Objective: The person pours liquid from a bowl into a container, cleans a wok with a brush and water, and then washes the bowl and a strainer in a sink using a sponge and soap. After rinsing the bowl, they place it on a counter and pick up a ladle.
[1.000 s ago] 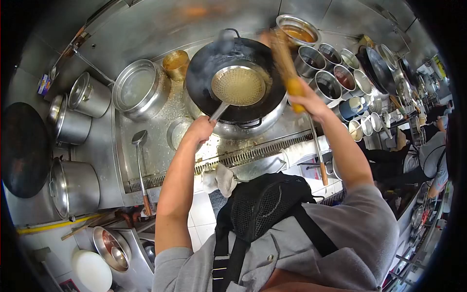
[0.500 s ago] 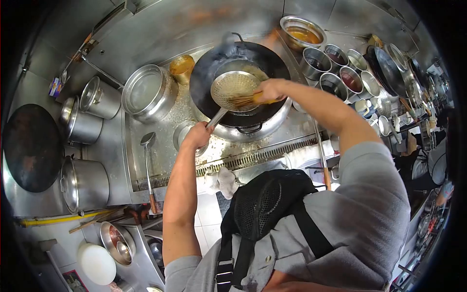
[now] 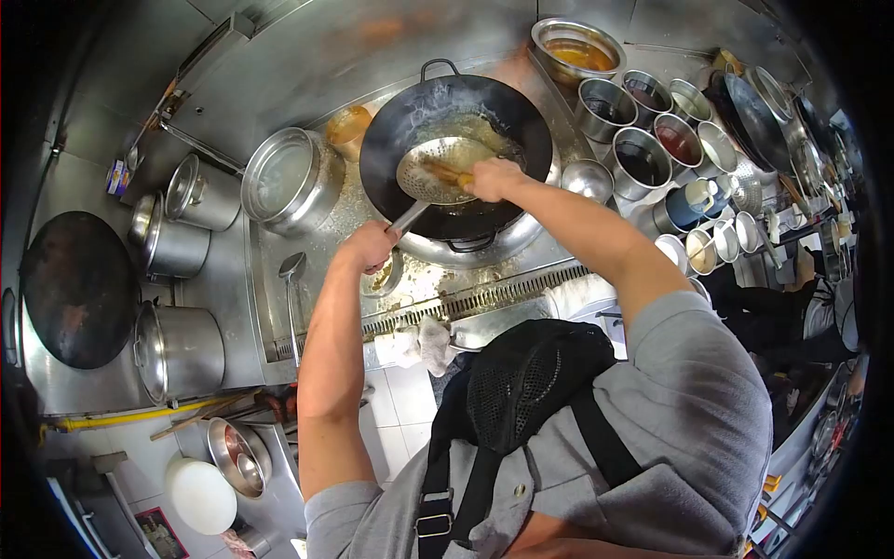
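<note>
My left hand [image 3: 369, 248] is closed around the handle of a perforated metal skimmer [image 3: 415, 177]. The skimmer's round bowl hangs tilted within a large black wok [image 3: 386, 126]. In my right hand [image 3: 495, 179] is a bamboo wok brush [image 3: 447, 173], its bristles against the inside of the skimmer bowl. Pale, wet-looking liquid shows in the wok beyond the skimmer. The wok sits on a metal ring of the range, with one loop handle at the far side and another at the near side.
Left of the wok stand a wide metal pot [image 3: 291, 177] and a yellowish container [image 3: 348, 129]. A ladle [image 3: 291, 265] lies nearer me. On the right are a round ladle bowl [image 3: 588, 180], several sauce pots [image 3: 643, 160] and a basin of orange liquid [image 3: 577, 54]. A cloth [image 3: 435, 345] hangs at the front edge.
The brush has moved left across the skimmer bowl, and my right hand with it. The skimmer has shifted slightly left. The whole view has turned a little.
</note>
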### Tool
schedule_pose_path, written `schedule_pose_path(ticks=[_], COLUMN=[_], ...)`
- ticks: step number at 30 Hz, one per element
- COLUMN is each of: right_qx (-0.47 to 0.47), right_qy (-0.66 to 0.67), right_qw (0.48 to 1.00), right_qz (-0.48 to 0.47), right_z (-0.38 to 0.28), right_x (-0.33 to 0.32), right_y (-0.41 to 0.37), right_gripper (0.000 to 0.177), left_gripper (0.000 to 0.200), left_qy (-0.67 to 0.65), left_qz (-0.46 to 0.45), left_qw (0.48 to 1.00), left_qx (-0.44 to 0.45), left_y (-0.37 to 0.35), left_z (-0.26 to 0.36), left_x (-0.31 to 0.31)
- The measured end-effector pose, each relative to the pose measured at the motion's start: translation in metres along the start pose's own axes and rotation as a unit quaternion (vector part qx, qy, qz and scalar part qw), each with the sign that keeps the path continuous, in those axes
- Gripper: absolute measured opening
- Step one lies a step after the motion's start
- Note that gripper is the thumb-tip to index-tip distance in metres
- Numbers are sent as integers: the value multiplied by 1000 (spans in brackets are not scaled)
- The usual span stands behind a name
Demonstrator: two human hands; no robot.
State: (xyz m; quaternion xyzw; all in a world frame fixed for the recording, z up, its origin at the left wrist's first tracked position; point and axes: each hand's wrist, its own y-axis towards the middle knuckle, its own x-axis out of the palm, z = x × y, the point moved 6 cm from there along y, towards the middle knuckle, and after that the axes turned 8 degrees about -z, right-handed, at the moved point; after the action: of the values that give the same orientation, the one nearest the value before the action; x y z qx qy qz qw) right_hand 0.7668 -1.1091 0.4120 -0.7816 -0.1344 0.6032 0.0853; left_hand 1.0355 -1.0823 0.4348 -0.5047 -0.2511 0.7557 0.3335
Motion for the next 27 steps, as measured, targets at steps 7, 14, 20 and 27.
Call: schedule_pose_path(ticks=[7, 14, 20, 27], right_qx=[-48, 45, -2, -133], right_qy=[83, -180, -148, -114], right_qw=[958, 979, 989, 974], right_qz=[-271, -81, -19, -145], right_z=[40, 112, 105, 27], right_x=[-19, -88, -108, -47], right_y=[-23, -20, -88, -59], right_gripper=[47, 49, 58, 46], left_gripper=[38, 47, 58, 53], left_qy=[162, 352, 136, -182], left_qz=[142, 252, 487, 520], left_qw=[976, 897, 862, 835], left_qx=[16, -88, -38, -4], left_y=[-23, -65, -116, -107], left_z=[11, 16, -80, -214], left_x=[-16, -57, -26, 111])
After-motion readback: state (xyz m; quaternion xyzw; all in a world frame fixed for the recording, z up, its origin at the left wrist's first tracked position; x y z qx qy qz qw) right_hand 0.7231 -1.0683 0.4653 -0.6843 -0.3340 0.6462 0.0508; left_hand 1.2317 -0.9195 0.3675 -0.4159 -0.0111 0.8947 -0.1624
